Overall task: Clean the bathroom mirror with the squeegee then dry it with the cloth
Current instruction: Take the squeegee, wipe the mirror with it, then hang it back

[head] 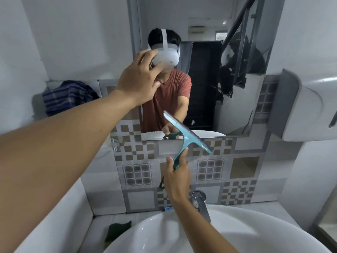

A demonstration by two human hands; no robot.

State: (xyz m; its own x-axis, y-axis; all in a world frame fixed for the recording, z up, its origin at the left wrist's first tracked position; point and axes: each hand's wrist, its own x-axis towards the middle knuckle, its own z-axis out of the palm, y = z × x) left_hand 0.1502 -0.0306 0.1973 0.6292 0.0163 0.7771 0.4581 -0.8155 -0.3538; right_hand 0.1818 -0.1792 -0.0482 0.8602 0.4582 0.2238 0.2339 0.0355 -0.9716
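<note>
The bathroom mirror (204, 24) hangs on the wall above the sink. My right hand (176, 177) grips the handle of a teal squeegee (186, 133), whose blade is tilted across the mirror's lower edge. My left hand (139, 79) is raised with fingers spread and lies flat against the mirror's left part, holding nothing. A dark green cloth (117, 230) lies on the white ledge left of the sink. The mirror reflects a person in a red shirt wearing a white headset.
A white sink (246, 232) with a chrome tap (200, 203) is directly below. A striped blue towel (68, 96) hangs at the left. A white and grey dispenser (310, 106) juts from the right wall. Patterned tiles cover the wall under the mirror.
</note>
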